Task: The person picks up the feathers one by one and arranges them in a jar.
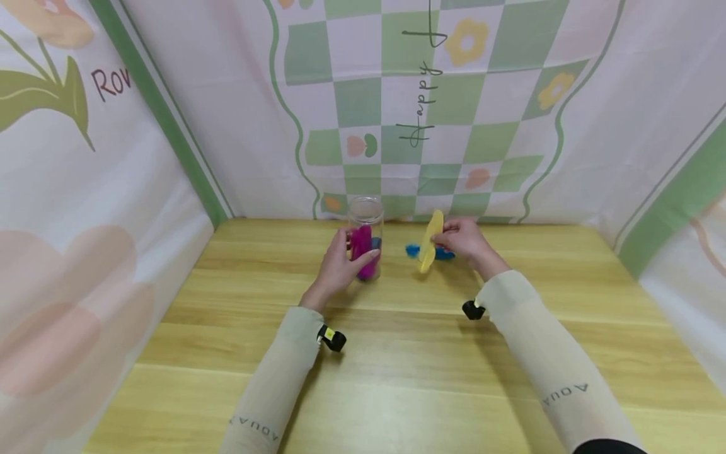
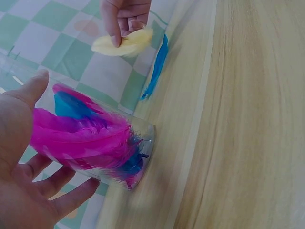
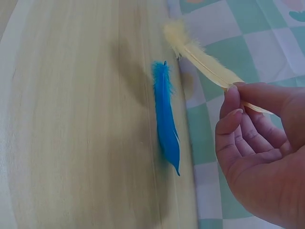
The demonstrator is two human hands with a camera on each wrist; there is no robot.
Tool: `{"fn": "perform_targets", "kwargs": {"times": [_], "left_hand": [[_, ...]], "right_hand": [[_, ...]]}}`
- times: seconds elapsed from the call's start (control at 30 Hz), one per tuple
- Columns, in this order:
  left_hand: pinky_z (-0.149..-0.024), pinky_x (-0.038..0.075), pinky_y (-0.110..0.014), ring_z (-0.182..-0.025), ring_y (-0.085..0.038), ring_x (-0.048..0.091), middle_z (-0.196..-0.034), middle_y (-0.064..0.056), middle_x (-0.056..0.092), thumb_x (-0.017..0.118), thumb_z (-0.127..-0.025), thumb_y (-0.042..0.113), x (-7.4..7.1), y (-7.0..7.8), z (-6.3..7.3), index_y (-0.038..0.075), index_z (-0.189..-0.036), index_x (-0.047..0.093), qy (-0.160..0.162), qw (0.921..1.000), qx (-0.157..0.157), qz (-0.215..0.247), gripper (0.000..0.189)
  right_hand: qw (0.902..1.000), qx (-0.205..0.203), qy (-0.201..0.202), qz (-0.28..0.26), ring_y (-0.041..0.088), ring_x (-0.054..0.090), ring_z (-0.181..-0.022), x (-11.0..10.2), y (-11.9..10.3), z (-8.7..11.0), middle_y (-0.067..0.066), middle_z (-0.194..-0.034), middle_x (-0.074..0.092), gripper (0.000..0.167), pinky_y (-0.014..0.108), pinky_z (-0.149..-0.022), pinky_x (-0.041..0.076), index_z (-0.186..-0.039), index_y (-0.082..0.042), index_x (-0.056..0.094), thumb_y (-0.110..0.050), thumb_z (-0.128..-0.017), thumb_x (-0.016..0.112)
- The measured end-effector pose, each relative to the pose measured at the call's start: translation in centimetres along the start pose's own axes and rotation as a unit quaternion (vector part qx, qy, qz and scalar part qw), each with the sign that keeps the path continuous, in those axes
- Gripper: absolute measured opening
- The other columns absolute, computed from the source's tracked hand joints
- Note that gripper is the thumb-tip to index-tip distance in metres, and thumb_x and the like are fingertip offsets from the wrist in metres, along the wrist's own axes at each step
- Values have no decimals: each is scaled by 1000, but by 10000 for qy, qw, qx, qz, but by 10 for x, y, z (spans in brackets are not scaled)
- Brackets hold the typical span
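Note:
My left hand (image 1: 337,267) grips a clear jar (image 1: 366,209) near the table's back edge, thumb on one side and fingers on the other. Inside the jar are magenta feathers (image 2: 83,138) and some blue feathers (image 2: 71,106). Between thumb and fingertips, my right hand (image 3: 267,143) pinches a yellow feather (image 3: 207,64) above the table, to the right of the jar. Flat on the wood below it lies a blue feather (image 3: 165,117), which the yellow one partly covers in the head view.
The wooden table (image 1: 374,378) reaches back to a hanging cloth (image 1: 399,101) with green checks. More printed cloth (image 1: 130,189) hangs at the left. A small black camera sits on each wrist, the left camera (image 1: 334,340) and the right camera (image 1: 473,310).

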State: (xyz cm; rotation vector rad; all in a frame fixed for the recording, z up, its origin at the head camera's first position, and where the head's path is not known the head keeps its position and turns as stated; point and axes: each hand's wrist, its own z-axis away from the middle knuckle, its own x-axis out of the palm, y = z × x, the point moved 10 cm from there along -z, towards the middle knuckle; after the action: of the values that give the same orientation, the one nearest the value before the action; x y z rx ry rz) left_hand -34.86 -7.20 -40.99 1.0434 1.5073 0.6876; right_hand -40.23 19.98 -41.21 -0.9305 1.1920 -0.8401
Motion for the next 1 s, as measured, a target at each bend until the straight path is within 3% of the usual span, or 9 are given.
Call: {"fn": "perform_targets", "kwargs": {"times": [0.23, 0.43, 0.6, 0.83, 1.0], "left_hand": [[-105, 50, -46, -126, -27, 55, -139, -9, 54, 75, -93, 47, -1, 1, 0, 14, -144, 42, 0, 10000, -10, -32, 70], [-106, 49, -48, -127, -29, 55, -139, -9, 53, 74, -92, 48, 0, -1, -1, 15, -145, 41, -35, 10000, -33, -50, 71], [-106, 48, -47, -128, -29, 54, -140, -9, 53, 74, -92, 49, 0, 0, -1, 14, -146, 41, -49, 10000, -43, -27, 72], [-104, 50, -48, -124, -29, 55, -137, -9, 54, 74, -93, 46, -1, 2, 0, 14, -144, 42, -49, 10000, -32, -45, 68], [-104, 50, -48, -125, -30, 55, -137, -10, 54, 75, -93, 45, 0, 1, 0, 14, -144, 42, -39, 10000, -34, -65, 68]], "right_hand": [[9999, -165, -20, 47, 14, 68, -84, 0, -9, 5, 9, -95, 74, 30, 29, -74, 58, -118, 11, 63, -11, -99, 67], [9999, -117, -22, -12, 18, 71, -86, -2, -13, 6, 5, -91, 74, 30, 30, -75, 59, -120, 11, 63, -13, -102, 64], [9999, -88, -55, -88, 14, 72, -83, -1, -18, 8, 4, -90, 74, 32, 26, -72, 58, -122, 13, 61, -12, -103, 62], [9998, -222, 7, 11, 10, 71, -81, -2, -28, 10, 7, -95, 76, 32, 39, -82, 59, -121, 12, 63, -12, -100, 67], [9997, -260, 22, 6, 10, 70, -85, -3, -33, 12, 11, -104, 75, 36, 38, -85, 59, -124, 10, 62, -15, -99, 69]]}}
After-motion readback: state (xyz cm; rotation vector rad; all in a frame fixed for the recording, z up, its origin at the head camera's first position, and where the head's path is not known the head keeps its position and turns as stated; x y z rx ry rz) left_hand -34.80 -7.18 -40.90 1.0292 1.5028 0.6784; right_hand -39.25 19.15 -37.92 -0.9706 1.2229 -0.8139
